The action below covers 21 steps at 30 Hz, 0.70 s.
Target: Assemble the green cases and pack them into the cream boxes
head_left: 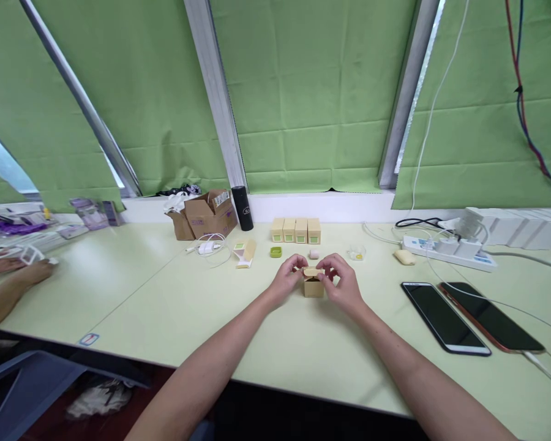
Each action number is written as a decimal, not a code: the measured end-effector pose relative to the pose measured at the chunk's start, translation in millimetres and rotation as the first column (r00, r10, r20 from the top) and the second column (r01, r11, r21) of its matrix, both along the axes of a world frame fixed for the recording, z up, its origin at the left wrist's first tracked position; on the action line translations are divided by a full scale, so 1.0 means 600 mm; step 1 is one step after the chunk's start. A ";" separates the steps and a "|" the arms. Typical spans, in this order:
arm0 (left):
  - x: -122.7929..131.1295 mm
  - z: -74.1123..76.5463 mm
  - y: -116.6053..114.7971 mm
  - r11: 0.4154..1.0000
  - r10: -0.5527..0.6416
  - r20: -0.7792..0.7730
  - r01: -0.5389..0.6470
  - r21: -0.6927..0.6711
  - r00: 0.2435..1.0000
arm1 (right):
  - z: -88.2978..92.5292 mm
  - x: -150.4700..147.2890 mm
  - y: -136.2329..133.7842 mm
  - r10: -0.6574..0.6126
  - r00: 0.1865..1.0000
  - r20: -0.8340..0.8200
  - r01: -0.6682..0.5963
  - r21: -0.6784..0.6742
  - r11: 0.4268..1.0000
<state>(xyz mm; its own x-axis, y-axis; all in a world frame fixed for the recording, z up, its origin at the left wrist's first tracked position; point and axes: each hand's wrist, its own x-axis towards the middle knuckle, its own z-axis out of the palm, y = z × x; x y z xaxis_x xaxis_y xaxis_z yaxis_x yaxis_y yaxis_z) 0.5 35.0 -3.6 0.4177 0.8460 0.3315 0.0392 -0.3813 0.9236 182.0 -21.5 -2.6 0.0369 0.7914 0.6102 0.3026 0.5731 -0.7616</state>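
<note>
A small brown cardboard box (pixel 313 288) stands on the pale table, its lid flap partly raised. My left hand (pixel 286 279) pinches the lid at its left edge. On the other side, my right hand (pixel 342 281) holds the lid's right edge and the box's upper right corner between thumb and fingers. Just behind the hands lie a small pinkish-white piece (pixel 314 254), a green square container (pixel 276 252) and a clear round dish (pixel 357 252). Several similar closed boxes (pixel 296 231) stand in a row farther back.
An opened carton (pixel 210 215), a black cylinder (pixel 242 208), a white charger (pixel 206 247) and a cut-open box (pixel 244 254) are at back left. Two phones (pixel 445 318) and a power strip (pixel 449 253) are right. Another person's hands (pixel 37 272) work at far left.
</note>
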 end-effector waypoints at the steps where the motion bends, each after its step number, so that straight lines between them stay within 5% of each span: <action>1: -0.001 0.000 0.001 1.000 -0.017 0.021 0.017 -0.014 1.000 | -0.001 0.000 0.000 -0.002 1.000 0.008 0.002 0.006 1.000; 21: -0.008 0.008 -0.017 0.996 -0.005 -0.076 0.012 0.091 0.997 | -0.010 -0.001 -0.001 -0.021 0.994 0.108 0.023 -0.019 1.000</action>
